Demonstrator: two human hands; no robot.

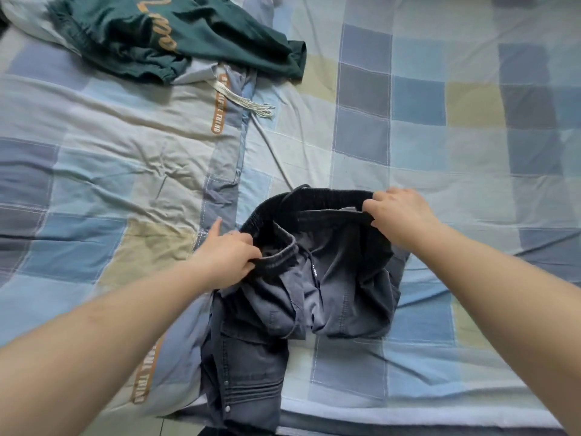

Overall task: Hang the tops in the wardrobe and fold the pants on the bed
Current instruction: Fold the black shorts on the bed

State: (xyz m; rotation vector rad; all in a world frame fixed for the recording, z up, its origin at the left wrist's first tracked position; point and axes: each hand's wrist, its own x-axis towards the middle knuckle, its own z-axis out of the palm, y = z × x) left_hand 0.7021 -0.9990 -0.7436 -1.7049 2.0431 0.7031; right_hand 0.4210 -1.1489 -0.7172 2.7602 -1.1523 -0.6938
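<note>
Centrally, the bed [440, 136] is covered by a checked blue, grey and beige quilt. Dark grey pants [330, 294] are spread near its front edge, one leg hanging over. Their elastic waistband is gripped by the left hand [228, 259] and right hand [399, 212], fingers curled. Green pants [176, 36] are crumpled at the far left.

Looking down at a bed [440, 136] filling nearly the whole view. Wearing a patchwork cover [418, 99] of pale blue, grey-blue, white and a few yellowish squares, stitched in white, creasing a fair bit on the left. Showing an orange printed strip [217, 105] running down a seam, lettering too blurry to read properly. Peeking through at the bottom edge, a sliver of tiled floor [171, 426]. Getting soft, even light, nothing harsh.
</note>
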